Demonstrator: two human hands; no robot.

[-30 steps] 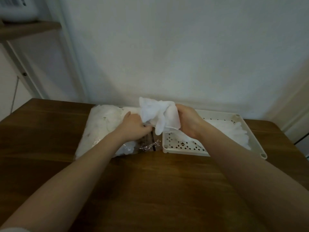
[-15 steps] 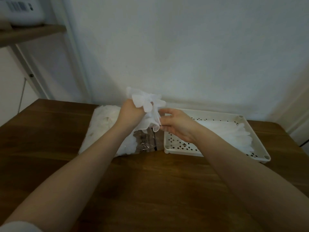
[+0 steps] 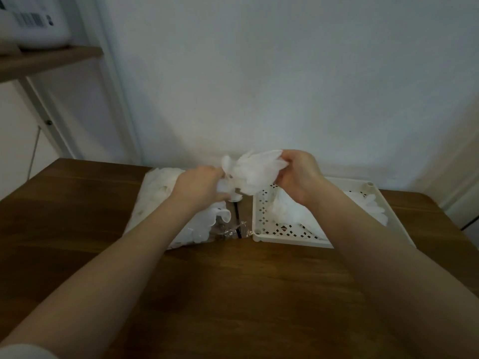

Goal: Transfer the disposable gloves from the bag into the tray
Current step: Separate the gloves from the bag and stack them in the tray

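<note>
A crumpled white disposable glove [image 3: 255, 172] hangs in the air between the bag and the tray, held from both sides. My left hand [image 3: 201, 185] pinches its left end and my right hand [image 3: 298, 174] grips its right end. Below my left hand lies the clear plastic bag [image 3: 158, 200], full of white gloves, its open mouth toward the tray. The cream perforated tray [image 3: 261, 216] stands to the right of the bag, touching it. More white gloves [image 3: 373, 206] lie flat in the tray, partly hidden by my right forearm.
Everything rests on a brown wooden table [image 3: 233, 294] pushed against a white wall. A wooden shelf [image 3: 49, 60] with a white appliance on it hangs at the upper left. A white door frame shows at the far right edge.
Both hands have carried the glove to the right, from above the bag to above the tray's left edge. My right hand moved from pinching the glove's lower edge to gripping its right end.
</note>
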